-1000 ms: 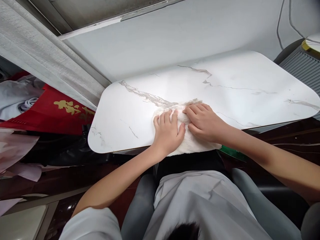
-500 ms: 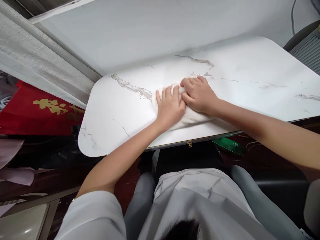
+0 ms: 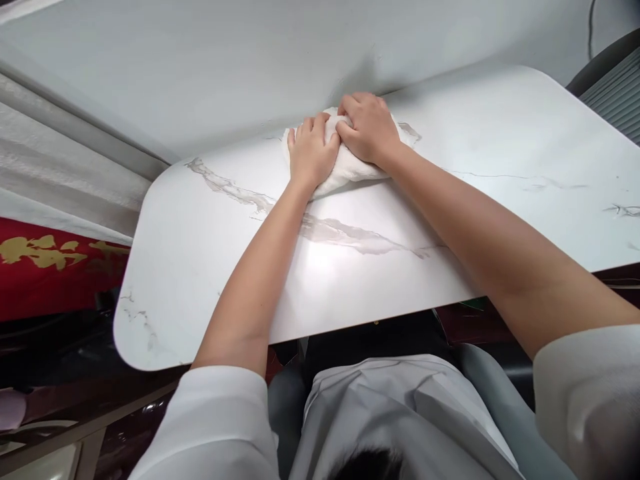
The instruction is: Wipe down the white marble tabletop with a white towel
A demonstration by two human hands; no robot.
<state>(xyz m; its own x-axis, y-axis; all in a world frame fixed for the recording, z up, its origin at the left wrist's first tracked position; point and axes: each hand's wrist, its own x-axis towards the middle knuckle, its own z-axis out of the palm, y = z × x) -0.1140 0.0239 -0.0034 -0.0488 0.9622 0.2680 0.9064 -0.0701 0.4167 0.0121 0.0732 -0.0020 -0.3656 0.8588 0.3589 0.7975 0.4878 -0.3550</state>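
Note:
A folded white cloth (image 3: 350, 167) lies flat on the white marble-patterned tabletop (image 3: 200, 260), close to its back edge by the wall. My left hand (image 3: 314, 150) presses down on the cloth's left part, with its fingers curved over it. Beside it, my right hand (image 3: 369, 127) grips the cloth's upper right part with bent fingers, and its thumb is close to the left hand. Both arms are stretched forward across the table. The cloth's underside is hidden.
Behind the table rises a pale wall (image 3: 225, 73). A light curtain (image 3: 65, 147) hangs at the left, above a red cloth with gold characters (image 3: 45, 257). At the far right stands a chair with a ribbed back (image 3: 615, 93).
Both hands have pushed the cloth forward and slightly left, from the table's front half to near the back edge. The camera view has shifted as well.

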